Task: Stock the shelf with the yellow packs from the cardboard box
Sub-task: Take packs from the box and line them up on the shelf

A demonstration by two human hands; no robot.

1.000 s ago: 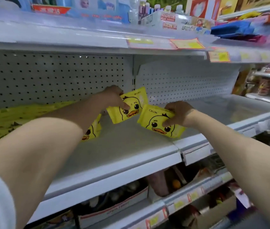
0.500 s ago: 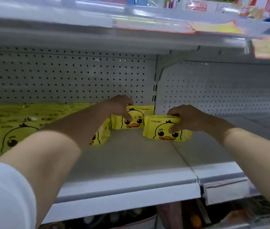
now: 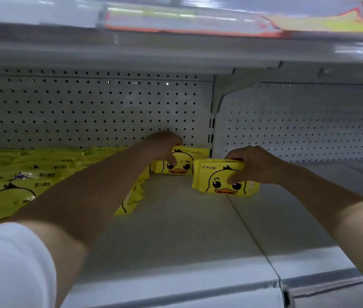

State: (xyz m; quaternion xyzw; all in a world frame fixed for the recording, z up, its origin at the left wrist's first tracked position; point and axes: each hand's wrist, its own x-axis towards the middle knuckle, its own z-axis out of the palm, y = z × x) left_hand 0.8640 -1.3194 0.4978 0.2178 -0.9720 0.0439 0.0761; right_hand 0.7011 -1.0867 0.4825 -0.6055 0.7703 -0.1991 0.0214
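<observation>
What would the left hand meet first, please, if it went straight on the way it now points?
Most likely the pegboard back panel, just behind the yellow pack the left hand grips; the gap is unclear.

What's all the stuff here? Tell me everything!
yellow duck-face pack at the back: one, yellow, against the panel.
yellow duck-face pack in front: one, yellow, nearer the camera.
stocked yellow duck packs: many, yellow, shelf's left.
white metal shelf: one, white, under packs.
perforated back panel: two, pale grey, behind.
blurred price labels: several, yellow and orange, above.
white sleeve: one, left arm.
left hand: grips the back pack.
right hand: grips the front pack.
</observation>
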